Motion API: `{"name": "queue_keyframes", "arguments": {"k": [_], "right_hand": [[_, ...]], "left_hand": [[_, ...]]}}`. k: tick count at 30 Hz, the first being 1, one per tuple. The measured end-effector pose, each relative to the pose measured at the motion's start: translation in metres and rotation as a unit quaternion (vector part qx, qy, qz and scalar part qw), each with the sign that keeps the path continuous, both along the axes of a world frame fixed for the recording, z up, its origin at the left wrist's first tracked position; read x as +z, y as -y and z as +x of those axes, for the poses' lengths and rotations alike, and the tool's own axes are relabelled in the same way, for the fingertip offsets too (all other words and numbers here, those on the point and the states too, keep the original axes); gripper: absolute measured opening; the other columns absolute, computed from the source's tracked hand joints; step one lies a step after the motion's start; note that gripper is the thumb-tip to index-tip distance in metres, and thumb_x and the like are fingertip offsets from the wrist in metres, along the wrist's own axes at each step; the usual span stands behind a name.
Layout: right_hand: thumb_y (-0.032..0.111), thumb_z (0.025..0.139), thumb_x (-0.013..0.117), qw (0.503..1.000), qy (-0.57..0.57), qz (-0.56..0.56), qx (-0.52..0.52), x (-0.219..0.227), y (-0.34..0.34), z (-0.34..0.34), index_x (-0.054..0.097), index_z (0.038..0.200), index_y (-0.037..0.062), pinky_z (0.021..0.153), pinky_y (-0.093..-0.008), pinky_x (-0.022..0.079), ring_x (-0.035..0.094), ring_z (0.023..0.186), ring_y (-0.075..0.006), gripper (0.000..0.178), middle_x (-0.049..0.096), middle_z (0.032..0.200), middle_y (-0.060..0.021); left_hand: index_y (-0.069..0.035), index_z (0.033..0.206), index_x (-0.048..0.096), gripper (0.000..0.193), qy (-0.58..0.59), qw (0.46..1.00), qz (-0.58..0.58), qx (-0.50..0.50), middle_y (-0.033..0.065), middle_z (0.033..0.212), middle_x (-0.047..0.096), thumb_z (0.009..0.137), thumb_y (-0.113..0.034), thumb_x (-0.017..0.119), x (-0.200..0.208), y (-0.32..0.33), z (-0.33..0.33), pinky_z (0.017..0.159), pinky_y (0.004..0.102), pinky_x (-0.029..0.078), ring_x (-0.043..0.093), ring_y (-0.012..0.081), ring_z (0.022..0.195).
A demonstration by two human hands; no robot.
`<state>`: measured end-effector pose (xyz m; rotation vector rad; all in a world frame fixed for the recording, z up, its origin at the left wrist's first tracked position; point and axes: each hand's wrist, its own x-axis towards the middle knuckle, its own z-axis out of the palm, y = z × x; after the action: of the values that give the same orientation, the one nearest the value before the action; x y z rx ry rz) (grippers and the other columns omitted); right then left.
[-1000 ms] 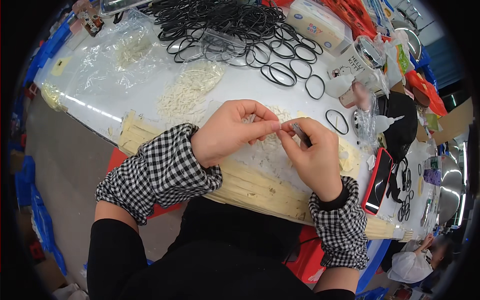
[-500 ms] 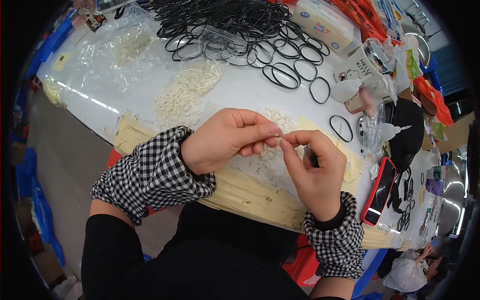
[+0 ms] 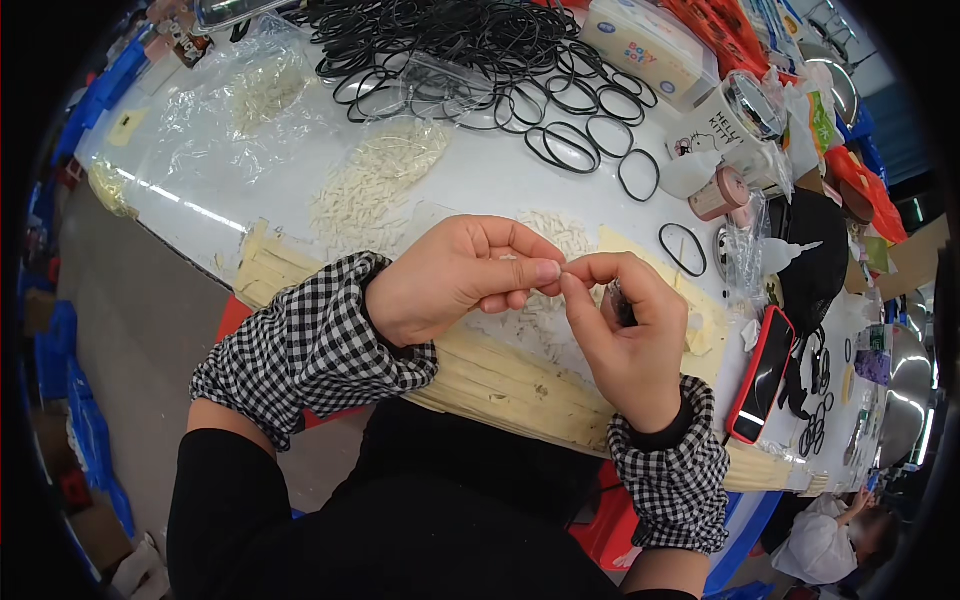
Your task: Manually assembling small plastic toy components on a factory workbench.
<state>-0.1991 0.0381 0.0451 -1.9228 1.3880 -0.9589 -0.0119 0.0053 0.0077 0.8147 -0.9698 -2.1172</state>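
My left hand and my right hand meet fingertip to fingertip above the near edge of the white table. Both thumbs press against the index fingers in a pinch. Whatever sits between the tips is too small to make out. A small whitish bit shows by the left hand's curled fingers. Tucked inside the right hand is a dark, shiny object, mostly covered by the fingers. Small white pieces lie scattered beneath and behind the hands.
A bigger heap of white pieces spills from a clear bag. Black rubber-like loops pile up at the back. On the right are a red-edged phone, a pink container, and a white cup. Yellowish tape covers the table's front edge.
The fingertips have drawn slightly closer together, and the whitish bit by the left fingers has come into sight. The view has shifted slightly.
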Motion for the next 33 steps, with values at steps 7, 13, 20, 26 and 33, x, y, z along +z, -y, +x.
{"name": "queue_keyframes", "arguments": {"k": [7,13,20,26,33], "right_hand": [[-0.002,0.077,0.066,1.000,0.018,-0.022,0.005,-0.001,0.001,0.001,0.064,0.087,0.0001,0.050,-0.0217,0.043,0.057,0.058,-0.0105,0.010,0.062,0.077,-0.0063],[-0.003,0.078,0.067,0.997,0.003,-0.065,0.030,-0.003,0.004,-0.003,0.066,0.090,0.0010,0.052,-0.0231,0.043,0.057,0.063,-0.0133,0.013,0.061,0.079,-0.0072],[-0.001,0.073,0.075,0.990,-0.008,-0.137,0.024,-0.004,0.001,0.002,0.068,0.094,0.0020,0.055,-0.0262,0.046,0.060,0.068,-0.0163,0.022,0.062,0.080,-0.0085],[-0.001,0.073,0.076,0.985,-0.023,-0.172,0.012,-0.004,-0.001,0.005,0.069,0.092,0.0016,0.054,-0.0263,0.046,0.059,0.067,-0.0172,0.020,0.062,0.079,-0.0089],[0.012,0.076,0.077,0.986,-0.071,-0.152,0.017,0.004,-0.003,0.007,0.064,0.095,0.0024,0.054,-0.0277,0.047,0.058,0.061,-0.0198,0.025,0.060,0.075,-0.0084]], "left_hand": [[0.002,0.102,0.060,0.015,-0.029,0.999,0.024,-0.031,0.0056,0.094,0.066,0.094,-0.010,0.057,-0.002,0.001,0.001,0.055,0.0139,0.041,0.050,0.0017,0.063],[-0.001,0.101,0.061,0.016,-0.042,0.998,0.021,-0.048,0.0043,0.092,0.065,0.096,-0.014,0.056,-0.001,-0.002,0.001,0.055,0.0144,0.038,0.048,0.0023,0.065],[-0.002,0.100,0.064,0.021,-0.077,0.997,0.016,-0.027,-0.0037,0.081,0.057,0.094,-0.021,0.059,-0.007,-0.004,-0.004,0.059,0.0168,0.036,0.043,0.0035,0.067],[-0.003,0.100,0.062,0.021,-0.119,0.991,0.043,-0.032,-0.0039,0.080,0.056,0.095,-0.023,0.059,-0.007,-0.004,-0.003,0.058,0.0164,0.035,0.042,0.0035,0.067],[-0.004,0.101,0.058,0.020,-0.139,0.988,0.061,-0.038,-0.0040,0.081,0.052,0.097,-0.023,0.054,-0.007,-0.004,-0.004,0.060,0.0168,0.036,0.042,0.0031,0.068]]}}
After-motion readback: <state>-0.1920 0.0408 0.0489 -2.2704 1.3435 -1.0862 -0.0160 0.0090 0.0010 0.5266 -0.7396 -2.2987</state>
